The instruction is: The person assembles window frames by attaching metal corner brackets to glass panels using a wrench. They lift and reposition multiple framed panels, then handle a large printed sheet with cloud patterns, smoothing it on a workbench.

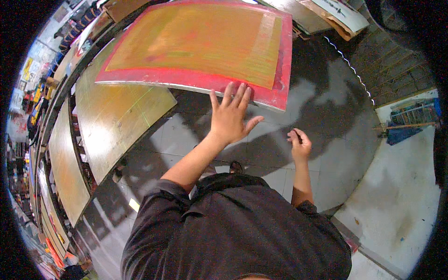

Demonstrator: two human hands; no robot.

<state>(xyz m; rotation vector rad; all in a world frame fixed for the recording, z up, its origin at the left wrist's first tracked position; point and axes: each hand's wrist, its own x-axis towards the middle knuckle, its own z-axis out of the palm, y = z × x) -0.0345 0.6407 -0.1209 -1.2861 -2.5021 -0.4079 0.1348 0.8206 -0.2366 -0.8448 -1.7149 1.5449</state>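
Note:
A large printing screen (196, 42), with a yellow-green middle and a red border, is raised in front of me at the far side. The fingers of my left hand (231, 114) are stretched out and spread over its near red edge, with the thumb apart to the right. My right hand (301, 145) is up over the floor, to the right of the left hand and apart from the screen. Its fingers are curled in; whatever may be between them is too small to make out.
Shiny flat boards (121, 107) run along a long bench on my left, another panel (70, 163) nearer me. Grey floor tiles (275, 149) lie below. At right is a pale surface (392, 186) with a blue cloth (403, 135). My shoe (235, 167) shows below.

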